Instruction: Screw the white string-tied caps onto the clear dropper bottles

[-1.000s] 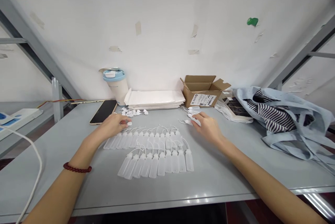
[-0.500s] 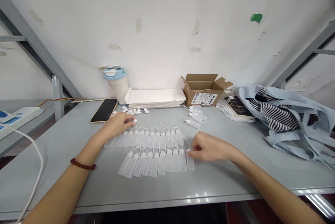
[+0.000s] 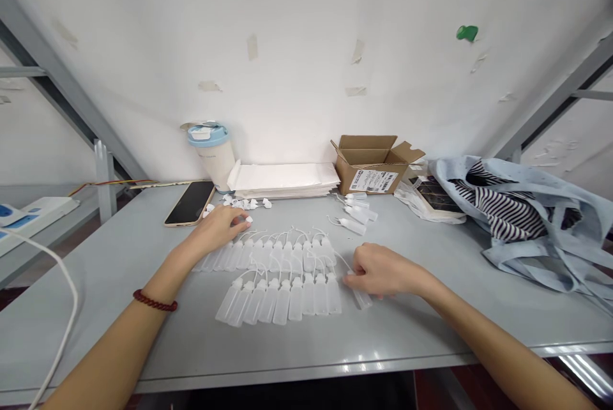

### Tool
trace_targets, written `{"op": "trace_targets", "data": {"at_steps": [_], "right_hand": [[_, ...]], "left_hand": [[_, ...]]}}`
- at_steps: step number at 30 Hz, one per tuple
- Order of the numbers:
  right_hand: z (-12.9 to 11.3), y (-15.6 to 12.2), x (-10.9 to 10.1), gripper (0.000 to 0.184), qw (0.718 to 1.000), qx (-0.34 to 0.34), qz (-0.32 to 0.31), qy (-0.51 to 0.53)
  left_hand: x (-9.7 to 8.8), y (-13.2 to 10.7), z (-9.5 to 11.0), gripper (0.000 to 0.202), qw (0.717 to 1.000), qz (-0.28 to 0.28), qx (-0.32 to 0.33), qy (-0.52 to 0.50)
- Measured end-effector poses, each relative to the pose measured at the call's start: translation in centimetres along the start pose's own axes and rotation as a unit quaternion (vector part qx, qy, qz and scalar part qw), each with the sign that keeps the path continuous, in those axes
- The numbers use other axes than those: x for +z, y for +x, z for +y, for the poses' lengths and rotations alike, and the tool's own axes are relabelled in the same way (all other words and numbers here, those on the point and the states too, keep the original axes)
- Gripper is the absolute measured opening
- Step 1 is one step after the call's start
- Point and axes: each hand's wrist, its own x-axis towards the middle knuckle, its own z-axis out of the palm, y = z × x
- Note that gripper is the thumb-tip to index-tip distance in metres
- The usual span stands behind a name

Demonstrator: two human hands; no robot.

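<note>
Two rows of translucent plastic bottles (image 3: 282,301) with thin white strings lie side by side on the grey table (image 3: 412,340). At the right end of the front row, my right hand (image 3: 383,271) is closed on one more bottle (image 3: 363,299), which lies tilted and a little apart from the row; its neck is hidden by the fingers. My left hand (image 3: 221,230) is above the left end of the back row, thumb and forefinger pinching a small white cap (image 3: 248,220). Several more white caps (image 3: 234,204) lie just behind that hand.
Behind stand a lidded cup (image 3: 215,161), a stack of white envelopes (image 3: 287,178) and an open cardboard box (image 3: 371,170). A phone (image 3: 190,204) lies left. Several loose bottles (image 3: 353,226) rest before the box. A blue cloth bag (image 3: 531,212) spreads over the right side.
My right hand has moved slightly right, and the bottle in it has come away from the front row and tilted. My left hand has barely shifted, still pinching the cap.
</note>
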Motion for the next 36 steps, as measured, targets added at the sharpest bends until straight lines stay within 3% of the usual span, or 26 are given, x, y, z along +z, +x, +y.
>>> {"op": "trace_targets", "data": {"at_steps": [6,9,12,15,18,21,25,28,36], "right_hand": [[0.4,0.2,-0.1,0.04,1.0,-0.006,0.021,-0.009],[0.5,0.3,-0.2,0.041,0.995,-0.021,0.098,-0.03],[0.2,0.3,-0.5,0.043,0.985,-0.02,0.168,-0.02],[-0.3,0.3,-0.6,0.043,0.974,-0.024,0.224,0.011],[-0.3,0.6,-0.2,0.044,0.956,-0.06,0.287,0.02],[0.0,1.0,0.8,0.044,0.926,-0.122,0.356,-0.034],[0.1,1.3,2.2,0.041,0.846,-0.212,0.455,-0.178],[-0.4,1.2,2.5,0.038,0.798,-0.273,0.482,-0.239],[-0.9,1.1,2.3,0.032,0.75,-0.33,0.489,-0.301]], "left_hand": [[0.0,0.1,0.5,0.034,0.998,0.034,-0.016,-0.046],[-0.7,-0.3,1.8,0.036,0.993,0.063,-0.035,-0.09],[-1.9,-1.4,4.5,0.04,0.979,0.066,-0.045,-0.189],[-2.6,-2.9,8.0,0.028,0.908,-0.005,-0.027,-0.418],[-2.3,-4.0,11.0,0.024,0.889,-0.109,-0.005,-0.445],[-1.1,-4.5,12.7,0.026,0.891,-0.126,0.0,-0.437],[0.4,-4.6,13.4,0.024,0.888,-0.082,0.003,-0.452],[0.9,-4.7,13.6,0.021,0.889,-0.075,0.006,-0.452],[1.2,-5.1,14.2,0.015,0.898,-0.072,0.026,-0.433]]}}
